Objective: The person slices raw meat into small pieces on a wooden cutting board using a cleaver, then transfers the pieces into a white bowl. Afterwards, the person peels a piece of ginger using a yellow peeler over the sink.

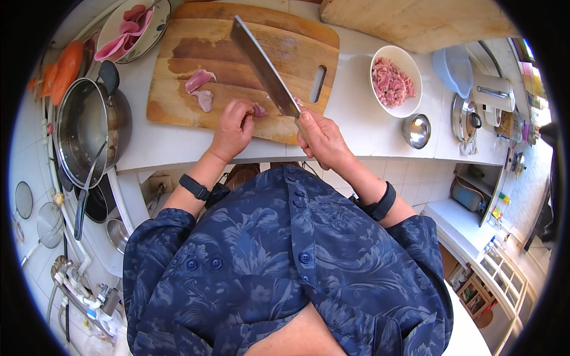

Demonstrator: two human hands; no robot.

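Note:
In my right hand is the handle of a Chinese cleaver, its broad blade slanting up and to the left above a wooden cutting board. A small piece of raw meat lies at the curled fingertips of my left hand, which pinch or press it near the board's front edge. Two more raw meat pieces, a pink one and a paler one, rest on the board to the left. Small scraps show beside the blade, partly hidden by it and my right hand.
Cut meat fills a white bowl on the right, with a small steel bowl near it. A deep steel pot with a ladle stands left. Behind are a plate of pink slices and a wooden board.

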